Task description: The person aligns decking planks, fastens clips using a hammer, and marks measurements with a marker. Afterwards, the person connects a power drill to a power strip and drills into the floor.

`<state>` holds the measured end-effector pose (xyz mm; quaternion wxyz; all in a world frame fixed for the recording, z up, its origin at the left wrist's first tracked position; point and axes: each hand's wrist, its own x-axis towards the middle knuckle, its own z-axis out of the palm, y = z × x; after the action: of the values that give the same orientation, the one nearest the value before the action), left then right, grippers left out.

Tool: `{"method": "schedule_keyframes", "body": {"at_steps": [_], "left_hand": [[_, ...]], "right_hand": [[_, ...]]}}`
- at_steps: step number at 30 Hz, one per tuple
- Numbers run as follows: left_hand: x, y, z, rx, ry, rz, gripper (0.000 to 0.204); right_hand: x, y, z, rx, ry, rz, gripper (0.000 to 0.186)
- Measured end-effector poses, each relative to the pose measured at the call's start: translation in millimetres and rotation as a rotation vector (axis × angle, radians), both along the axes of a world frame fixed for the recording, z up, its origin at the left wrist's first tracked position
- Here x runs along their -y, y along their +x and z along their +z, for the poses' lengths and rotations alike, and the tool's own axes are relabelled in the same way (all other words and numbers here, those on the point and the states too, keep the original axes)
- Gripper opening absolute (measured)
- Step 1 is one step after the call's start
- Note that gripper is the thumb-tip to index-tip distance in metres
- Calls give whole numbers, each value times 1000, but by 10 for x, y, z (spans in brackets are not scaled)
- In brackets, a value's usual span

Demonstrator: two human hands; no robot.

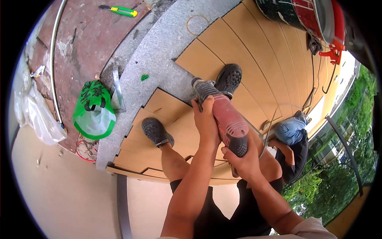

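I hold a dusty red and black rotary hammer [226, 110] slanting across the middle of the view, its black ribbed nose pointing up and left. My left hand [207, 121] is wrapped round the body just behind the nose. Farther back, my right hand [244, 161] grips the rear end; the tool hides some of its fingers. The nose hangs over the grey strip between my dark clogs, with the right clog [229, 79] close beside it. My left clog [154, 130] rests on tan boards [169, 109] with a stepped edge. Whether a bit is fitted, I cannot tell.
A green bag [93, 111], a metal angle piece [118, 89] and a yellow-green utility knife [119, 11] lie at left. Another person [292, 147] crouches at right, near a cable [271, 123]. Top right stands a dark bucket [292, 14] beside a red-handled tool [335, 51].
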<state>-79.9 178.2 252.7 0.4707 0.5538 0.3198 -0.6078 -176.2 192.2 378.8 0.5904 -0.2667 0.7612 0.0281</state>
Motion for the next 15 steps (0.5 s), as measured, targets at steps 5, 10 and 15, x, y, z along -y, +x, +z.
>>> {"method": "schedule_keyframes", "body": {"at_steps": [5,10,15], "left_hand": [[-42,68,-5,-46,-40,21,71],[-39,103,7,-63,-55,25,59],[-48,107,8,-58,-60,63,59]], "right_hand": [[9,100,40,-15,0,25,68],[-96,88,-29,-6,-169,135,62],[-34,145,27,-29,-52,91,71]]}}
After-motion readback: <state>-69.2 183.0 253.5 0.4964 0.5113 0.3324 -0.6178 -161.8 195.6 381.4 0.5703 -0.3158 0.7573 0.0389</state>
